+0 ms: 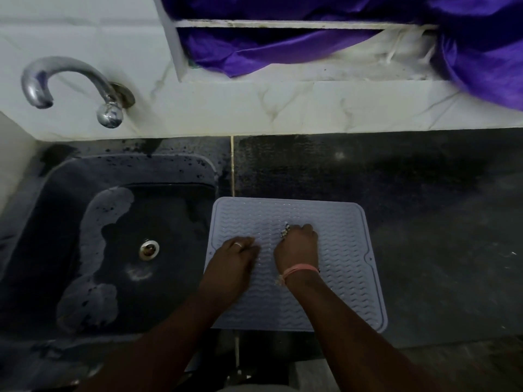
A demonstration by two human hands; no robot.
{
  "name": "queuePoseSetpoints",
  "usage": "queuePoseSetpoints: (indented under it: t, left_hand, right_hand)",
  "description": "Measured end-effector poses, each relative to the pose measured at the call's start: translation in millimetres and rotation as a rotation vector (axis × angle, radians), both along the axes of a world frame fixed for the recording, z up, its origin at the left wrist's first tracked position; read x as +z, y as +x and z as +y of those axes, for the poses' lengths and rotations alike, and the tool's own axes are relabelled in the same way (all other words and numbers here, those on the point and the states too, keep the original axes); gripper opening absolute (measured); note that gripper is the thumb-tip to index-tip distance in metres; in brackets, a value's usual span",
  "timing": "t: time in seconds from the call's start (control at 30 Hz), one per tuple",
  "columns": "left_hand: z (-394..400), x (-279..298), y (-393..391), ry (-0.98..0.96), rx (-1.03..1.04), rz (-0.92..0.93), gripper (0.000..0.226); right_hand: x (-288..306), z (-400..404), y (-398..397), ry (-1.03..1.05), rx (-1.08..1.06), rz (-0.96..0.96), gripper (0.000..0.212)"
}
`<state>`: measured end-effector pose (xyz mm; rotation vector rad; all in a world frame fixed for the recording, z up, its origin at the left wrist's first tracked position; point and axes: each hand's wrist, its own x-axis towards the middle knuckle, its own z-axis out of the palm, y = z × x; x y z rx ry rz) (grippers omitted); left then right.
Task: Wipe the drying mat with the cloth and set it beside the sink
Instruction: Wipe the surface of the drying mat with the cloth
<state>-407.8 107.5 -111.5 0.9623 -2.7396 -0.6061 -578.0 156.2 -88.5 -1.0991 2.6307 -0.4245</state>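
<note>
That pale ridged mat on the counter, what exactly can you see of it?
The drying mat is pale lilac-grey, seemingly soft rubbery material, with wavy ridges, a raised rim, rounded corners and a notch on its right edge. It lies flat on the dark counter just right of the sink. The left hand rests on it; the right hand presses a small bunched cloth onto it.

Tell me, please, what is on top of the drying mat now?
Both hands are on the drying mat. The left hand presses near its left edge. The right hand is curled on a small cloth; only a bit of it shows. The mat surface under the hands is hidden.
</note>
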Motion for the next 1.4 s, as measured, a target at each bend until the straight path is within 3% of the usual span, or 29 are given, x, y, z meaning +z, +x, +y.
queuePoseSetpoints:
  t: [0.17,0.3,0.43,0.5,0.8,1.2,1.4]
  left_hand:
    - [-2,8,21,-0.048,0.095,-0.036,0.04]
    - [-6,2,42,0.034,0.281,0.006,0.042]
    - [-13,-11,56,0.418,0.689,0.21,0.035]
    - [-12,-14,63,0.63,0.785,0.306,0.027]
    - [-5,-4,59,0.907,0.834,0.484,0.026]
    - [-8,-2,60,0.912,0.84,0.491,0.028]
    - [-7,4,51,0.839,0.839,0.435,0.021]
  right_hand:
    - [-3,-10,22,-0.016,0.065,0.024,0.023]
    - [-1,-17,35,-0.033,0.066,0.01,0.023]
    - [-1,-23,50,-0.062,0.102,-0.013,0.023]
    - [-1,-28,59,-0.062,0.129,-0.018,0.024]
    - [0,-47,87,-0.062,0.245,-0.053,0.026]
    - [9,-73,104,-0.044,0.428,-0.115,0.011]
    - [14,-56,91,-0.161,0.529,-0.345,0.008]
